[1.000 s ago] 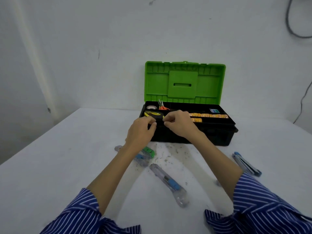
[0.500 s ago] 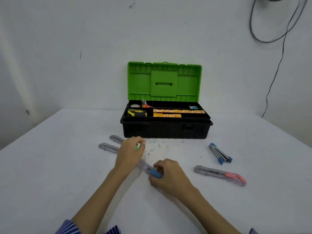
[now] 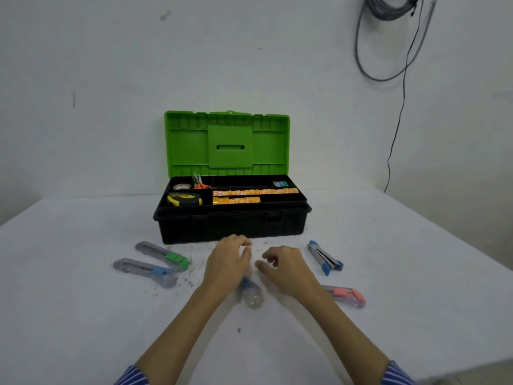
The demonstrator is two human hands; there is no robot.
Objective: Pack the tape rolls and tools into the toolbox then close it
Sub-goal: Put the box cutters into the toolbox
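White table (image 3: pixel 83 315), no legible writing; left hand (image 3: pixel 226 263) curled over a clear utility knife (image 3: pixel 251 295) at frame centre, grip unclear; right hand (image 3: pixel 286 269) loosely curled, empty.

A white table (image 3: pixel 83 315) fills the lower part of the view, with small dark specks (image 3: pixel 191 282) scattered over its middle and one lone dark speck (image 3: pixel 239 330) nearer the front edge. Behind it rises a pale wall (image 3: pixel 111 65) with a few faint marks. At upper right, grey cables (image 3: pixel 388 12) hang coiled, and one thin black cable (image 3: pixel 399 118) trails down toward the table's far edge.
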